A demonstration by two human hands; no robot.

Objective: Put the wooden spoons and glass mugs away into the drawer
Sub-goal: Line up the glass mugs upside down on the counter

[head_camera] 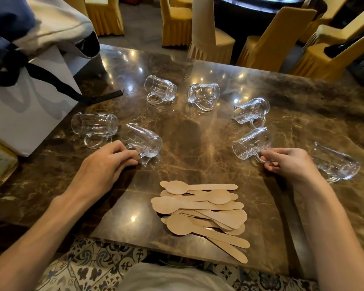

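Left hand [107,162]: fingers curled round the handle of a glass mug [144,141] on its side.
Right hand [290,162]: fingers pinch the handle of a second mug [251,143].
Wooden spoons [200,211]: piled on the marble table [187,133] between the forearms.

The left hand [105,164] covers part of the handle of the near left mug [144,140], so I cannot tell if it holds it. The right hand [290,162] hides part of the handle of the near right mug [251,143]. The lower wooden spoons [200,208] lie hidden under the top ones. The white bag [25,116] runs off the left edge.
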